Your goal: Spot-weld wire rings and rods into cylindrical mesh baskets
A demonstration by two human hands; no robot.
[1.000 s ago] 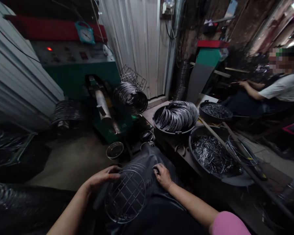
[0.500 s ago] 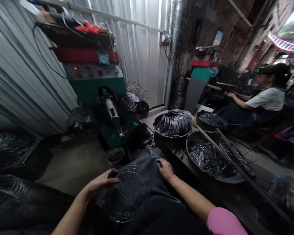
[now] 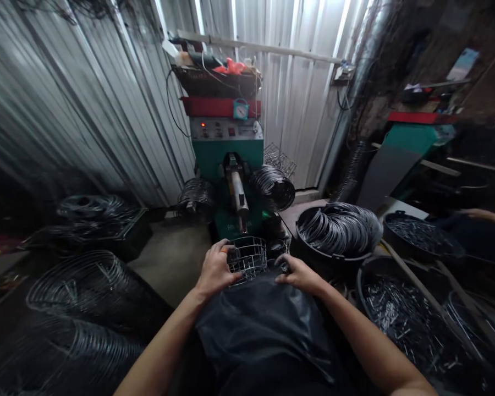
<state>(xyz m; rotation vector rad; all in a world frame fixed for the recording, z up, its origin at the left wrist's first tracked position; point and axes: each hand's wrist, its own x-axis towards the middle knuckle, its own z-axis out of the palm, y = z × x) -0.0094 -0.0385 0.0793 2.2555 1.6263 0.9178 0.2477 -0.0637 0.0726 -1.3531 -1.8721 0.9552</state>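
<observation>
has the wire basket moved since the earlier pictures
Yes. The wire basket has moved forward, nearer the green machine; the left hand now holds it at the far edge of the dark apron.

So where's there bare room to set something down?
Bare floor shows between the green machine and the dark box, with wire stacks nearer you. Your right is crowded with the tub of wire rings and the tub of metal pieces. Ahead is tight too, with the wire basket in your left hand.
</observation>
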